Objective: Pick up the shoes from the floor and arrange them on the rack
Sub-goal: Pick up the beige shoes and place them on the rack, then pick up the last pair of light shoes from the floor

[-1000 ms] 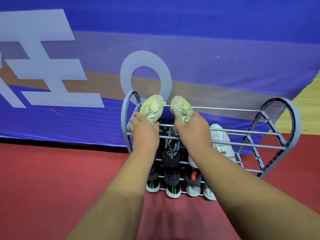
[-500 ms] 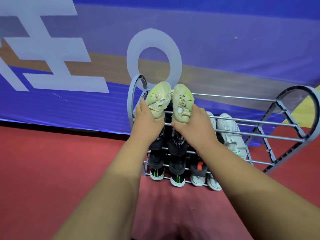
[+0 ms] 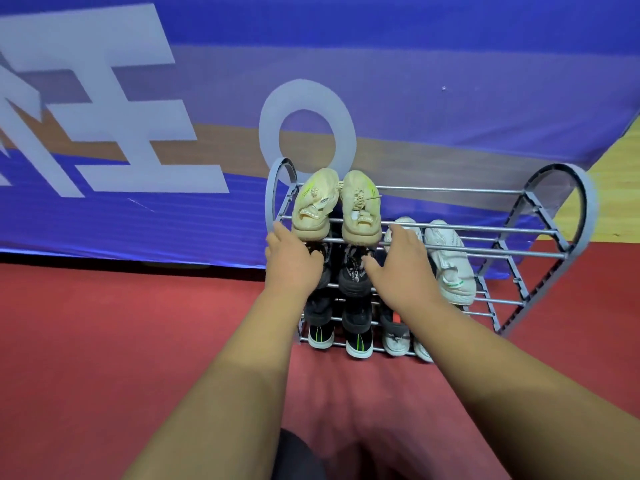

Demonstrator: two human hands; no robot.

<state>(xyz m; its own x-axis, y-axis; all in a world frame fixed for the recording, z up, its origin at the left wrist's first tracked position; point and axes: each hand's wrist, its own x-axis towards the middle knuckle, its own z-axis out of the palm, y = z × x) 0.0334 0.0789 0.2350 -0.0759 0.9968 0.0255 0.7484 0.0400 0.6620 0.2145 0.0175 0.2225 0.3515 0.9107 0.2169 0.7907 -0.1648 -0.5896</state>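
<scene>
A grey metal shoe rack (image 3: 450, 190) with arched end panels stands on the red floor (image 3: 104, 341) against a blue banner (image 3: 415, 64). At the left end of its top tier two cream sneakers sit side by side, toes pointing at the banner and heels at the front rail: the left cream sneaker (image 3: 313, 206) leans slightly towards the right cream sneaker (image 3: 360, 209), and their toes touch. The left hand (image 3: 294, 261) is just below the left heel, fingers relaxed and holding nothing; whether its fingertips touch the rail I cannot tell. The right hand (image 3: 403, 268) is spread with the thumb out, just beside the right heel, holding nothing. On the middle tier a black sneaker (image 3: 353, 275) shows between the hands, and a white sneaker (image 3: 450, 265) lies to the right. On the bottom tier are black sneakers with green stripes (image 3: 358, 342) and a pale shoe (image 3: 396, 337).
</scene>
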